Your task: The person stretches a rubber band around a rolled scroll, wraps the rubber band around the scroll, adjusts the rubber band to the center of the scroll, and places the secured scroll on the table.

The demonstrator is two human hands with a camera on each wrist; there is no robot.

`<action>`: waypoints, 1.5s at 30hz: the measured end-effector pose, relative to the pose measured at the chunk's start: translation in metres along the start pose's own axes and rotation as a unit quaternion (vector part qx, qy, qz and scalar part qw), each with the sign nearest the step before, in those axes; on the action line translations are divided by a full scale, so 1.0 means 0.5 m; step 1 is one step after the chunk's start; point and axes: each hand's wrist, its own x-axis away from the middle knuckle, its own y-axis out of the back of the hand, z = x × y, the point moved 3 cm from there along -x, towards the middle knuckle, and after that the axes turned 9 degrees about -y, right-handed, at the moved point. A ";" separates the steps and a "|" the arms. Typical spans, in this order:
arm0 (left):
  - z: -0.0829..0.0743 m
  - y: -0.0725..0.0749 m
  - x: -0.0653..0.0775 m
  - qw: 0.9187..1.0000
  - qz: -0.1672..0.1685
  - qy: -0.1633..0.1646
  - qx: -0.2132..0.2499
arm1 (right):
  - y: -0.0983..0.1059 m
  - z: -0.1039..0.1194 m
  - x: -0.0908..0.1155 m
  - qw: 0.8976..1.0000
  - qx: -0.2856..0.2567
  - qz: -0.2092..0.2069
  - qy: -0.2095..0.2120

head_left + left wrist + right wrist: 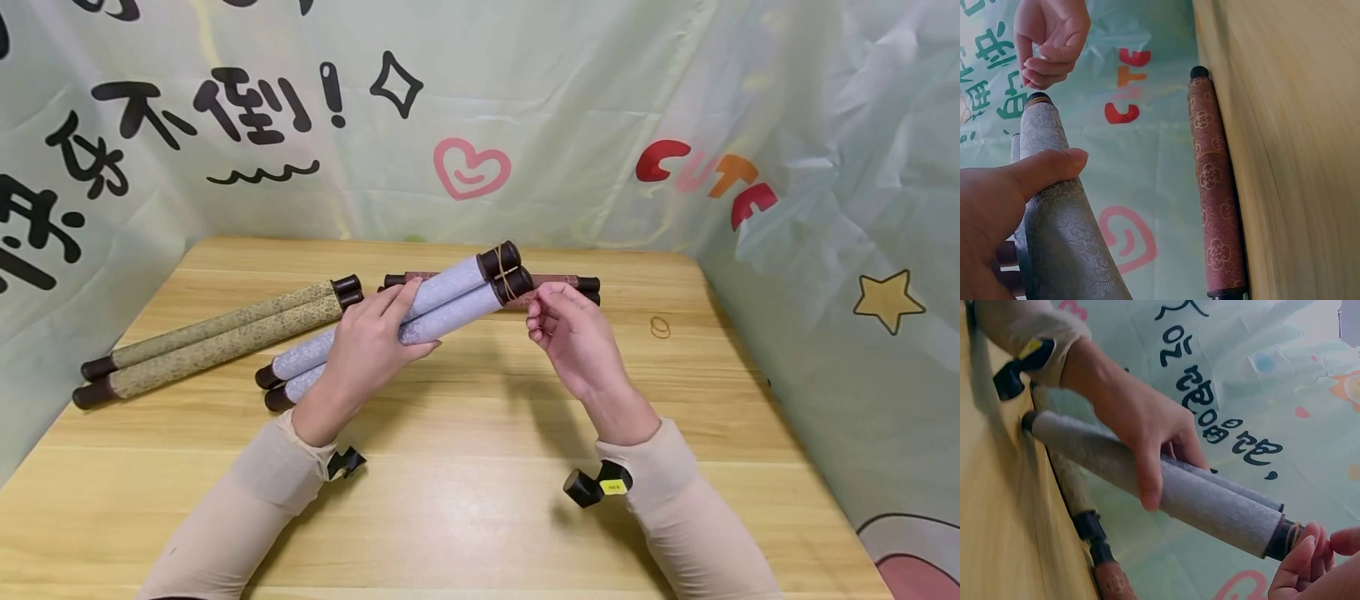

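Observation:
My left hand point(371, 333) grips a pair of light blue patterned scrolls point(450, 308) around their middle, thumb along the near one. The pair is tilted, its right end raised above the table. A thin tan rubber band point(504, 271) crosses the dark knobs at that end. Right at these knobs, my right hand point(577, 333) has its fingers curled and its fingertips seem to pinch the band; the contact is small and partly hidden. In the right wrist view, those fingers point(1300, 562) meet the banded knob. The left palm's side of the scrolls is hidden.
A pair of olive-gold scrolls point(225, 337) lies to the left on the wooden table point(450, 517). Behind the blue pair lie dark red scrolls point(555, 283), partly covered. A loose rubber band point(660, 327) rests at the right. Printed cloth point(570, 100) encloses the table's back and sides.

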 end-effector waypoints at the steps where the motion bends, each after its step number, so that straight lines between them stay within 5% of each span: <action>1: 0.000 -0.001 0.001 1.000 -0.001 -0.003 -0.003 | 0.001 0.002 0.000 1.000 0.016 -0.004 0.008; 6: -0.002 -0.005 0.003 1.000 0.003 -0.016 -0.014 | 0.006 0.013 0.000 0.990 0.123 -0.030 0.064; 14: -0.010 -0.013 0.005 0.999 0.041 -0.025 -0.025 | 0.017 0.028 -0.003 0.936 0.303 -0.081 0.157; 34: -0.030 -0.021 0.008 0.993 0.101 -0.044 -0.039 | 0.037 0.048 -0.006 0.824 0.537 -0.108 0.142; 39: -0.043 -0.024 0.012 0.992 0.105 -0.049 -0.051 | 0.034 0.042 -0.008 0.781 0.591 -0.127 0.160; 45: -0.058 -0.031 0.019 0.991 0.106 -0.047 -0.070 | 0.023 0.020 -0.009 0.695 0.672 -0.161 0.196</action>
